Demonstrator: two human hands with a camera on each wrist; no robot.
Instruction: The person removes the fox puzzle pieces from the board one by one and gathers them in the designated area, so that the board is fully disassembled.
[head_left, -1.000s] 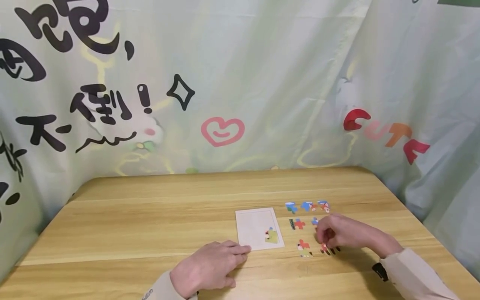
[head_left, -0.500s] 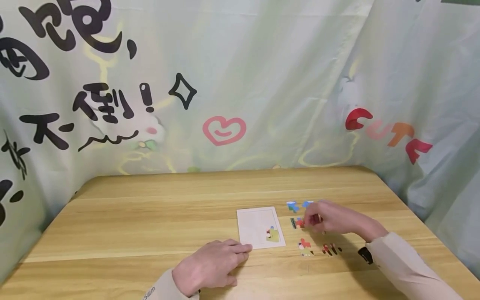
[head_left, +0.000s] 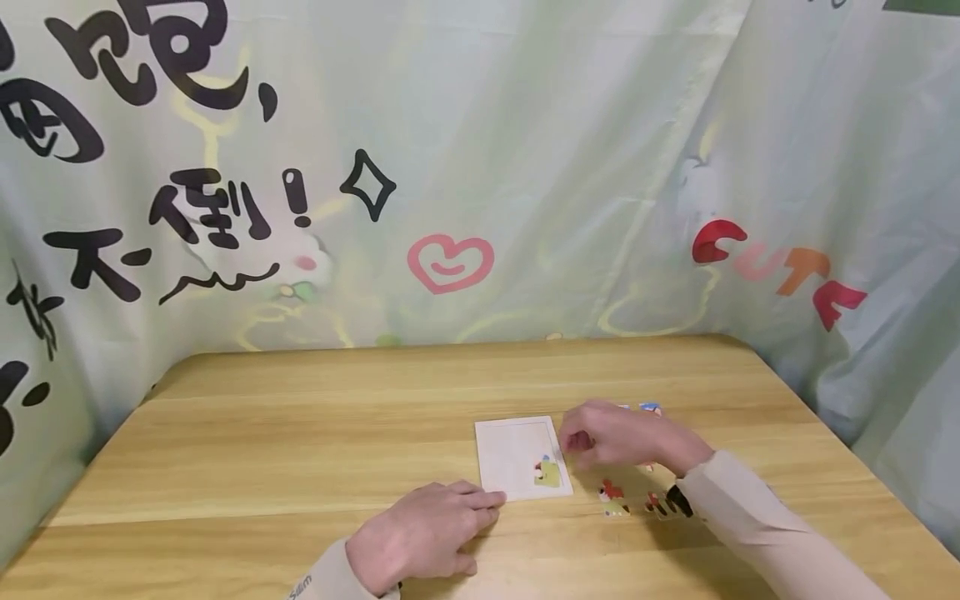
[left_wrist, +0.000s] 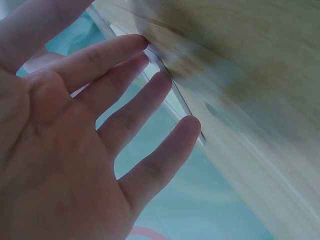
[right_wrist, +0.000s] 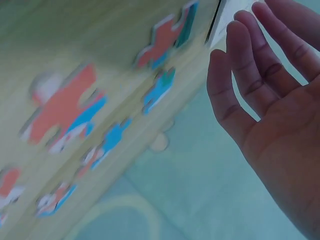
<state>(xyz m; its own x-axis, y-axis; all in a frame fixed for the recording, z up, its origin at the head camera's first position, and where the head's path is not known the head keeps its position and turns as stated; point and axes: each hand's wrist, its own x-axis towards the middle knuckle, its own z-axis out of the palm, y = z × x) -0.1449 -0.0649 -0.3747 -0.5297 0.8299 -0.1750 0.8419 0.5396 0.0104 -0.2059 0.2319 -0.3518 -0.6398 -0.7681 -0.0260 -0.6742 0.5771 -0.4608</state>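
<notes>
My left hand (head_left: 423,529) lies on the table with fingers stretched out, fingertips at the near left corner of a white puzzle board (head_left: 506,458). In the left wrist view its spread fingers (left_wrist: 140,107) reach to the board's edge. One puzzle piece (head_left: 547,472) with yellow-green on it sits in the board's near right corner. My right hand (head_left: 622,433) is at the board's right edge, its fingers bent. Its thumb tip and index tip are out of the right wrist view, so I cannot tell whether it pinches anything.
Loose puzzle pieces lie right of the board: a red-and-green piece (right_wrist: 165,37), a large red-and-blue piece (right_wrist: 65,110), blue ones including a blue-and-green piece (right_wrist: 159,91), and a red-and-yellow piece (head_left: 613,497) nearer me. A printed curtain (head_left: 525,167) hangs behind the wooden table (head_left: 300,433).
My right hand has moved left from above the loose pieces to the board's right edge, with its fingers bent. My left hand has stayed at the board's corner.
</notes>
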